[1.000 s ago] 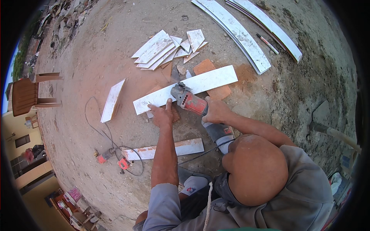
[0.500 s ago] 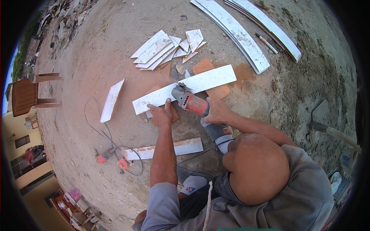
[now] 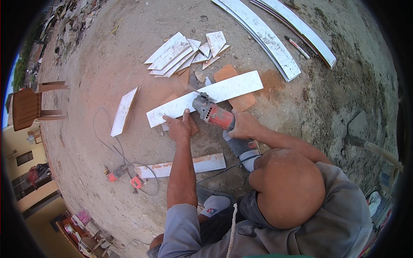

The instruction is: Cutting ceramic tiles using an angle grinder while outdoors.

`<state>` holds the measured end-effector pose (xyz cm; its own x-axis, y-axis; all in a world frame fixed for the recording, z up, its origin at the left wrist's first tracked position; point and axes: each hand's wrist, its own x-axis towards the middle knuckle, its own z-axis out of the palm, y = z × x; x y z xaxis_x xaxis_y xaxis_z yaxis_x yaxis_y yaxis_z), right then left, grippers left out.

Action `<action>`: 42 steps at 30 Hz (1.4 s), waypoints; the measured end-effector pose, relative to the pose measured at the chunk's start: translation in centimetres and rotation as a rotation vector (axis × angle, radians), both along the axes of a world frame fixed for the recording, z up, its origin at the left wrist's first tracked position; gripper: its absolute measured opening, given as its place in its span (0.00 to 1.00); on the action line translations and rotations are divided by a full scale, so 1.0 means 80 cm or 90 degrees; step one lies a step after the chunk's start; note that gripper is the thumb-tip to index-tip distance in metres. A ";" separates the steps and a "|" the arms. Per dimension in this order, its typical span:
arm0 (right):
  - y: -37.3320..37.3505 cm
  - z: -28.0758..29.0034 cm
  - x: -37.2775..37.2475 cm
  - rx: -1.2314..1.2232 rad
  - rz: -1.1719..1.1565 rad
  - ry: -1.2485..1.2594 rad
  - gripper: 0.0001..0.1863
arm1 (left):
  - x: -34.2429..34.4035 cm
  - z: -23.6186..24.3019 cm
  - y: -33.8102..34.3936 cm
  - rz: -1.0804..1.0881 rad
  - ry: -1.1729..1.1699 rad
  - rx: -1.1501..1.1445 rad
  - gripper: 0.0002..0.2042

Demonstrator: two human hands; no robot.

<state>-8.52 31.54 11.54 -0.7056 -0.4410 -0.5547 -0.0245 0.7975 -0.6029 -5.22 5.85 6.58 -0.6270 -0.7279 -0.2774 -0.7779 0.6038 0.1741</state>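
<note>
A long white tile strip (image 3: 234,84) lies across orange bricks (image 3: 241,102). My left hand (image 3: 178,127) grips its near edge, with fingertips on the top face. My right hand (image 3: 244,125) is closed round the rear of a red and grey angle grinder (image 3: 217,116), whose disc meets the strip right of my left hand, with faint dust by it. A cable runs back from the grinder past my knee. Another white strip (image 3: 206,163) lies below, partly behind my left forearm. A slanted white piece (image 3: 124,109) stands on the dirt to the left.
A pile of cut pieces (image 3: 172,51) lies beyond, long strips (image 3: 258,26) and a marker (image 3: 297,47) at upper right. A second power tool (image 3: 116,174) with a looped cable is at lower left. A brown chair (image 3: 28,109) is far left, a shovel (image 3: 357,124) at right.
Dust at the disc shows a little more. My hands and the grinder keep nearly the same place on the strip, with the whole view shifted very slightly.
</note>
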 end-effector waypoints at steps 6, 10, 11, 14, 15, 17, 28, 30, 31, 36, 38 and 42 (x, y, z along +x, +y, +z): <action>-0.005 -0.007 -0.006 0.000 0.019 0.013 0.34 | 0.000 0.000 0.000 0.000 0.002 -0.003 0.58; 0.000 -0.006 -0.002 -0.012 0.012 0.001 0.34 | 0.000 -0.001 0.000 -0.011 0.005 -0.013 0.58; 0.002 -0.006 -0.001 -0.013 0.003 0.002 0.34 | 0.001 -0.001 0.001 -0.010 0.005 -0.012 0.58; 0.005 -0.007 0.000 -0.005 0.008 -0.004 0.34 | 0.001 -0.001 0.002 -0.009 0.014 -0.017 0.58; 0.006 -0.008 0.000 -0.007 0.011 -0.006 0.34 | 0.000 0.000 0.002 -0.008 0.011 -0.017 0.58; 0.007 -0.010 0.002 -0.008 0.006 -0.007 0.34 | 0.000 0.001 0.002 -0.008 0.007 -0.017 0.58; 0.015 -0.005 0.009 -0.006 -0.002 -0.023 0.35 | 0.001 -0.001 0.002 -0.009 0.007 -0.022 0.59; 0.013 -0.006 0.007 -0.004 0.000 -0.025 0.35 | 0.000 -0.001 0.002 -0.008 0.013 -0.022 0.59; 0.011 -0.007 0.005 -0.006 0.001 -0.021 0.35 | 0.000 0.000 0.002 -0.011 0.016 -0.024 0.59; 0.007 -0.010 0.002 -0.006 0.005 -0.015 0.34 | 0.000 0.001 0.003 -0.004 0.010 -0.007 0.59; 0.009 -0.011 0.004 -0.017 -0.001 -0.010 0.33 | 0.000 0.001 0.003 -0.003 0.015 -0.008 0.59; 0.015 -0.013 0.010 -0.042 0.000 0.007 0.34 | 0.000 0.001 0.004 -0.003 0.011 -0.016 0.58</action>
